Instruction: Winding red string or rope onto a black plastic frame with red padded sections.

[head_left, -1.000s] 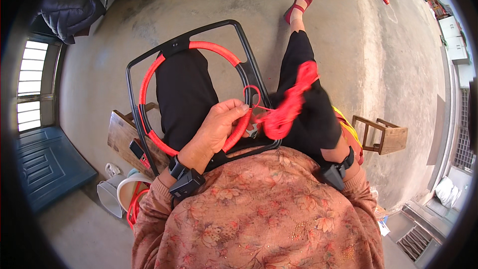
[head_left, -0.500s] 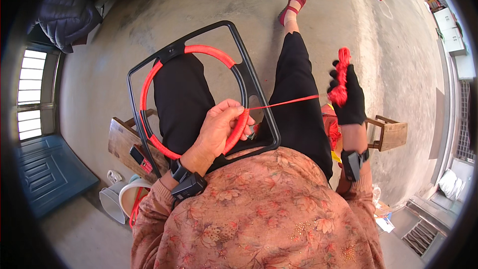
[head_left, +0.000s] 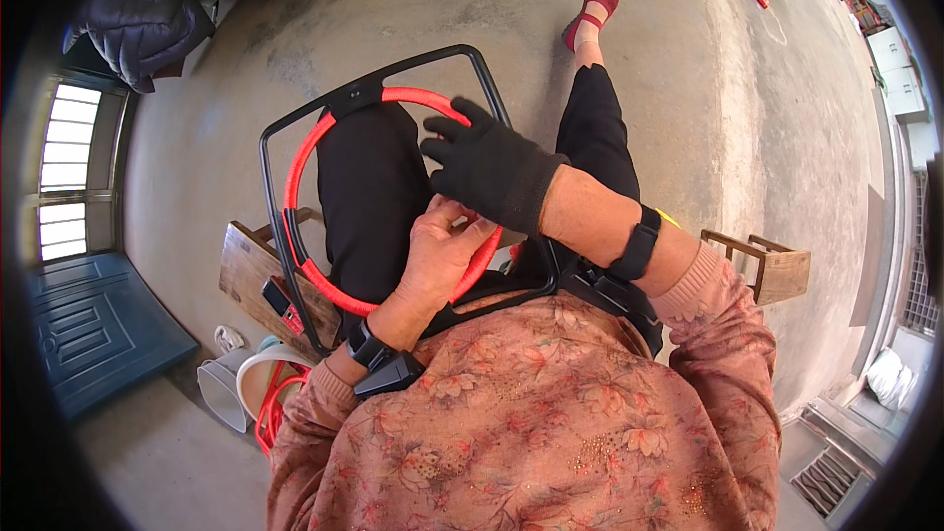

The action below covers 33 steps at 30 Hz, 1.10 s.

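Observation:
On my lap leans a black, rounded rectangular frame (head_left: 267, 177) with a ring (head_left: 295, 177) fixed inside it. Red cord is wound over much of the ring, leaving some black stretches bare. My left hand (head_left: 438, 251) is bare and closed on the ring's right side, thumb and fingers pinched together. Over that same side reaches my right hand (head_left: 497, 172) in a black glove, back upward, its bent fingers pointing left across the ring. Its palm and thumb are hidden, and the bundle of red cord is out of sight.
To my left stands a wooden stool (head_left: 258, 275) with a red-and-black phone (head_left: 283, 305) on it. Behind it are a grey bucket (head_left: 224, 388) and a pale bucket (head_left: 254, 383) with red strips. Another wooden stool (head_left: 782, 270) is at right. A blue door panel (head_left: 88, 320) is at far left.
My right hand has swung left from beyond the frame to above the ring, beside my left hand. The red bundle it held and the taut cord no longer show. My left hand keeps its grip.

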Motion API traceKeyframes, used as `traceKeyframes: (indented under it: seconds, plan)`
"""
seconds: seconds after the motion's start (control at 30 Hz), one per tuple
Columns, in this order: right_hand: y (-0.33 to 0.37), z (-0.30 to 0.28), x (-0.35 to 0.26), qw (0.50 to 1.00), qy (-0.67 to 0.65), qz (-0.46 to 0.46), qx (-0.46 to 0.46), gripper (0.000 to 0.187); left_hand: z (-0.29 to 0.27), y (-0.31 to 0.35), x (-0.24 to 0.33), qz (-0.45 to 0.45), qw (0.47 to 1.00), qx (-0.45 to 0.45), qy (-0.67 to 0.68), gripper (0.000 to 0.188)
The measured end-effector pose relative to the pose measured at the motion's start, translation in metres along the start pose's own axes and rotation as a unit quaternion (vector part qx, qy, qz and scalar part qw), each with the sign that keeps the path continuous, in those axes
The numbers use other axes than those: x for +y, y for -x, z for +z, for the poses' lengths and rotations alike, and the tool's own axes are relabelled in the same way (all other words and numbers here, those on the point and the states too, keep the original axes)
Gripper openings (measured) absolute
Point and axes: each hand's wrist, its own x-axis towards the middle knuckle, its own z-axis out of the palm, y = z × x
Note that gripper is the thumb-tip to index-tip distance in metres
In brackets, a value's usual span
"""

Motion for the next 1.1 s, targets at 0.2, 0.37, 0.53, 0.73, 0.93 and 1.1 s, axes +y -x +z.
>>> traceKeyframes:
  seconds: [0.2, 0.37, 0.53, 0.73, 0.93, 1.1]
  plan:
    - [0.041, -0.005, 0.013, 0.967, -0.174, 0.111, 0.151, 0.043, 0.002, 0.001, 0.01, -0.09, 0.986, -0.051, 0.131, 0.009]
    - [0.088, -0.02, -0.005, 0.946, -0.29, 0.137, 0.046, 0.045, 0.003, -0.001, 0.024, -0.137, 0.968, -0.101, 0.183, 0.009]
    - [0.084, 0.0, -0.034, 0.941, -0.22, 0.132, 0.222, 0.045, -0.005, -0.004, 0.023, -0.199, 0.939, -0.114, 0.255, 0.015]
    - [0.126, -0.003, -0.043, 0.518, -0.721, 0.35, 0.299, 0.039, -0.006, -0.007, 0.038, -0.254, 0.949, -0.098, 0.162, 0.017]
    - [0.198, -0.004, -0.016, 0.283, -0.788, 0.364, 0.407, 0.035, -0.007, -0.001, 0.024, -0.244, 0.939, -0.105, 0.219, 0.018]
    - [0.211, 0.003, 0.0, 0.312, -0.755, 0.388, 0.427, 0.032, -0.003, -0.003, 0.031, -0.241, 0.927, -0.091, 0.273, 0.012]
